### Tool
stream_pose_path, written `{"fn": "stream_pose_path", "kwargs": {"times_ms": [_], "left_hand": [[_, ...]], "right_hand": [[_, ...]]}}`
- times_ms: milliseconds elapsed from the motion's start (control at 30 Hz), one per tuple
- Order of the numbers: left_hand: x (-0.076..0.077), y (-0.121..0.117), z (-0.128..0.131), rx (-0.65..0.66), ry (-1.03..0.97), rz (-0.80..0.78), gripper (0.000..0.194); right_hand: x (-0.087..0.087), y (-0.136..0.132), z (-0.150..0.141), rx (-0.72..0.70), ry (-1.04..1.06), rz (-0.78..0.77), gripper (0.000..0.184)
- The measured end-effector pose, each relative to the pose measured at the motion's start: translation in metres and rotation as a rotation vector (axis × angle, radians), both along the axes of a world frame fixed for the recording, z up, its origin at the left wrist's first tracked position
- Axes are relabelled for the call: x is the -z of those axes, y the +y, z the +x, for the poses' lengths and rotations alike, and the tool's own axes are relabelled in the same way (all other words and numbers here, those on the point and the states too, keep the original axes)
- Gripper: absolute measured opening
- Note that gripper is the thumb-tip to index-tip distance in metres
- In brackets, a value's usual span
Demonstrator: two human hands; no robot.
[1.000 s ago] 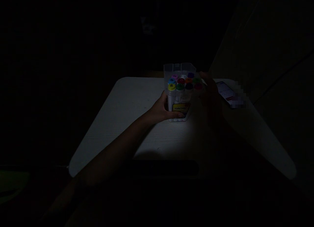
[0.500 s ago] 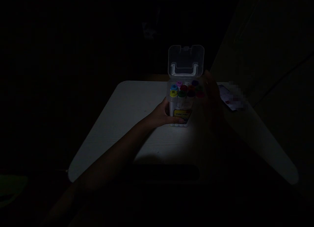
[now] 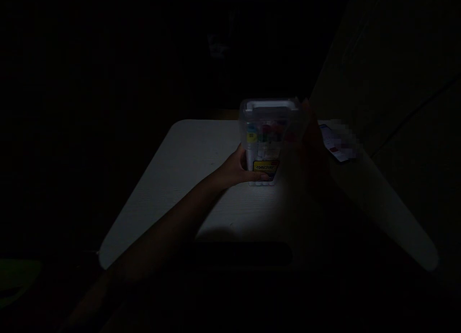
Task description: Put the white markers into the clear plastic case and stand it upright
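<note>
The clear marker case [image 3: 266, 141] is stood upright on the white table [image 3: 187, 179], clasped low on its left side by the left hand [image 3: 239, 167]; the right hand [image 3: 311, 145] is pressed against its right side, grip obscured by darkness.

Very dim from where I sit; approx. all of the frame is near black. Only a patch of white table [image 3: 187, 179] is lit, brightest just below my left hand [image 3: 240, 168]'s fingers and fading toward the edges. Light seems to fall from above/front. The clear marker box [image 3: 268, 141] past those fingertips shows faint sheen on its lid, colours muted. My right hand [image 3: 312, 141] is in shadow, barely readable. A pixelated patch sits beyond it. Edges lost in dark, noisy.
</note>
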State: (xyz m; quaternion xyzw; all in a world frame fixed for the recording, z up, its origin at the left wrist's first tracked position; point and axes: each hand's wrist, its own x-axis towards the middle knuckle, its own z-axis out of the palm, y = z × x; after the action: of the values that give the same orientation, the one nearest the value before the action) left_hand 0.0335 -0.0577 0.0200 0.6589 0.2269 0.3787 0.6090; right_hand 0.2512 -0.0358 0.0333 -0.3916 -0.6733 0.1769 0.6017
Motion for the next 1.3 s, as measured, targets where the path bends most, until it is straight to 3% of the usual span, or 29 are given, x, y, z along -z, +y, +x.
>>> {"fn": "stream_pose_path", "kwargs": {"times_ms": [100, 233, 300, 400, 500, 633, 800, 1100, 1300], "left_hand": [[-0.001, 0.000, 0.001, 0.010, -0.007, -0.011, 0.089], [0.000, -0.001, 0.002, 0.015, -0.021, -0.012, 0.081], [0.000, -0.002, 0.002, 0.017, -0.019, -0.013, 0.079], [0.000, -0.002, 0.002, 0.006, -0.011, 0.017, 0.080], [0.000, -0.001, 0.003, -0.034, -0.015, 0.074, 0.083], [0.002, 0.001, 0.003, -0.056, 0.010, 0.070, 0.095], [0.001, 0.002, 0.003, -0.040, 0.020, 0.104, 0.100], [-0.001, 0.002, 0.003, -0.056, 0.049, 0.164, 0.096], [0.000, 0.002, 0.002, -0.061, 0.041, 0.121, 0.097]], "right_hand": [[0.004, -0.015, 0.003, -0.018, 0.015, 0.024, 0.061], [0.004, -0.033, -0.006, -0.067, 0.012, 0.190, 0.062], [-0.003, -0.046, -0.012, -0.073, -0.026, 0.272, 0.062], [-0.020, -0.069, -0.022, 0.047, -0.105, 0.271, 0.050], [-0.036, -0.084, -0.027, 0.122, -0.272, 0.366, 0.045], [-0.039, -0.082, -0.028, 0.163, -0.476, 0.485, 0.058], [-0.030, -0.074, -0.026, 0.202, -0.493, 0.417, 0.071], [-0.034, -0.077, -0.035, 0.266, -0.538, 0.440, 0.071], [-0.040, -0.078, -0.038, 0.329, -0.552, 0.579, 0.063]]}}
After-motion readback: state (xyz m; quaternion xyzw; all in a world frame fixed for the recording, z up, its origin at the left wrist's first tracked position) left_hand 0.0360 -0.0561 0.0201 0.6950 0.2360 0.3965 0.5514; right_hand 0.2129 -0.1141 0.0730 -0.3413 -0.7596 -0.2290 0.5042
